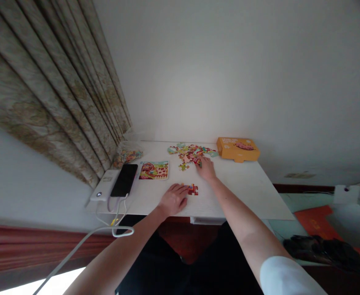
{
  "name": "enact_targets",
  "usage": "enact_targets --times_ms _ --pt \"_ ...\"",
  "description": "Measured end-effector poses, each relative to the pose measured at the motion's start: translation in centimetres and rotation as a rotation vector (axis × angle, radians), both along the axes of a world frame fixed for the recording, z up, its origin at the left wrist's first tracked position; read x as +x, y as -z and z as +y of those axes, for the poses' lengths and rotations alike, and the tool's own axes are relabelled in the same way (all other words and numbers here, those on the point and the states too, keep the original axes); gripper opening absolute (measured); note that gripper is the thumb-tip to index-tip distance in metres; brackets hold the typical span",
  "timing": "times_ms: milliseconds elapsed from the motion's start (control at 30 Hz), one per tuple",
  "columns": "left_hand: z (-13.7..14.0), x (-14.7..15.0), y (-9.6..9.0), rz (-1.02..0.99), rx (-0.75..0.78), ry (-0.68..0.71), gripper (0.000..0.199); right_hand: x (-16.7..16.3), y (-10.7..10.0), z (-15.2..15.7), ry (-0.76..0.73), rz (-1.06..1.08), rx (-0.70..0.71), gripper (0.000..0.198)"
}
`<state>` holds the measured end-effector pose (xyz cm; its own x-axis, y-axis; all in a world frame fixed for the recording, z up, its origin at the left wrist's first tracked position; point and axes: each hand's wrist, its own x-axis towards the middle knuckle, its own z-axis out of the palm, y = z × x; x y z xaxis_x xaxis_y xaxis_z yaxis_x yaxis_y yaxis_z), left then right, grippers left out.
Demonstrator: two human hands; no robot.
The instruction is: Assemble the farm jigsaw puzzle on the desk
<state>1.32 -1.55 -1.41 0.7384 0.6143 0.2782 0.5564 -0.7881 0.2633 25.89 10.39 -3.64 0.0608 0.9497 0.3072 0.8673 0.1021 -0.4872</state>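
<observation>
My left hand (174, 199) lies flat near the table's front edge, fingers stretched out. Its fingertips rest on a small group of red jigsaw puzzle pieces (193, 189) and partly cover it. Farther back, my right hand (206, 168) reaches into a loose pile of colourful puzzle pieces (189, 154). The fingers there are bent around a reddish piece (195, 161) at the pile's near side; the hand hides part of it. A picture card (154, 170) with a barn and a pink spotted animal lies left of the pile.
An orange box (238, 149) stands at the back right of the white table (244, 196). On the left are a clear bag of pieces (127, 155), a black phone (124, 180) with a cable (84, 237), and a white box (103, 186). Curtains (60, 82) hang beside it.
</observation>
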Motion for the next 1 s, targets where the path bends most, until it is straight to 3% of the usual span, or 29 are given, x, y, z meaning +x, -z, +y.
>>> enact_targets --times_ms 133,300,400,600,700,800,900,1000 --pt "-2.2 1.6 0.5 -0.039 0.004 -0.157 0.051 0.9 0.7 0.4 0.050 0.168 0.038 0.057" --pt "-2.7 2.0 0.6 -0.064 0.015 -0.161 0.051 2.5 1.0 0.7 0.175 0.449 0.082 0.044" --pt "-2.6 1.9 0.3 -0.046 0.021 -0.169 0.047 3.5 0.4 0.4 0.251 0.637 -0.005 0.046" --pt "-2.7 2.2 -0.3 -0.016 -0.003 -0.164 0.042 3.8 -1.9 -2.6 0.012 1.087 -0.286 0.042" --pt "-2.6 2.2 -0.3 -0.030 0.005 -0.159 0.042 2.0 -2.8 -4.5 -0.029 1.067 -0.327 0.038" --pt "-2.6 2.1 -0.2 -0.045 0.016 -0.146 0.042 -0.3 -3.2 -5.5 -0.167 0.988 -0.386 0.039" --pt "-2.6 2.0 -0.2 -0.035 0.017 -0.147 0.042 -1.7 -3.0 -5.6 -0.298 0.901 -0.423 0.047" --pt "-2.7 2.1 -0.4 -0.018 0.017 -0.153 0.041 -1.9 -2.5 -5.3 -0.323 0.817 -0.451 0.039"
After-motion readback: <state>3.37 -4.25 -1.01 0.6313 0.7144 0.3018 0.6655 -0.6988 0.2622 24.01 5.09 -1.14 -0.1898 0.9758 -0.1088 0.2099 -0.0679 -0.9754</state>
